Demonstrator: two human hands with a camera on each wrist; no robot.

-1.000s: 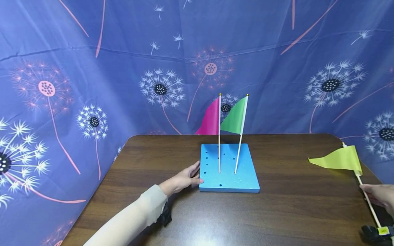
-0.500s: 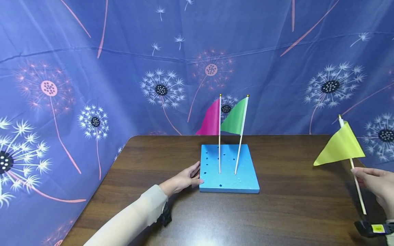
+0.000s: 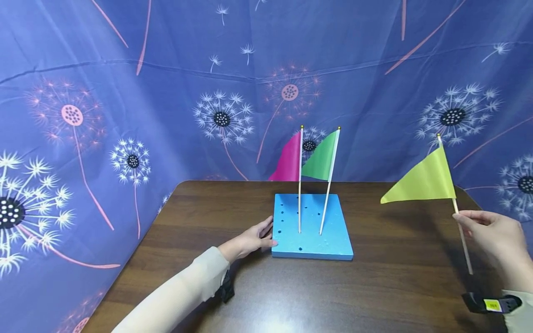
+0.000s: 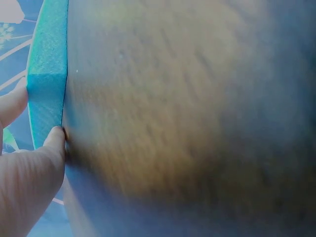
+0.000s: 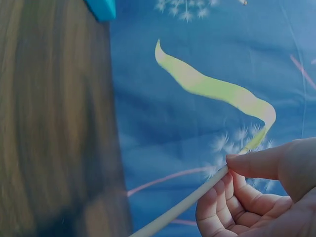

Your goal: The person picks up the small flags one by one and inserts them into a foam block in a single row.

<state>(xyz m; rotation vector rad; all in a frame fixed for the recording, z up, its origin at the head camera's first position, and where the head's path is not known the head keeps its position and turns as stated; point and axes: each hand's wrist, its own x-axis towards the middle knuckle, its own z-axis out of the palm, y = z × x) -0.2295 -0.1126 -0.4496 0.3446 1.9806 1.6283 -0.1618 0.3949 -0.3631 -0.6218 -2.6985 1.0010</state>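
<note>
My left hand (image 3: 251,240) rests against the left edge of a blue board (image 3: 310,253) with small holes. In the left wrist view its fingertips touch the blue board's side (image 4: 47,94), near the tabletop. A pink flag (image 3: 289,159) and a green flag (image 3: 322,159) stand on thin sticks in the board; the green one leans right. Over the right side of the table, my right hand (image 3: 495,231) pinches the stick (image 3: 463,245) of a yellow flag (image 3: 424,180) between thumb and fingers. In the right wrist view the yellow cloth (image 5: 217,89) appears nearly edge-on.
The brown wooden table (image 3: 225,199) has a blue dandelion-print cloth (image 3: 175,92) hanging behind it. Bare tabletop (image 3: 387,259) lies between the board and my right hand. A black wrist camera (image 3: 491,303) sits on my right wrist.
My right hand has moved left and up with the yellow flag, from the right edge of view. The flag has turned from tilted to nearly upright. My left hand stays at the board.
</note>
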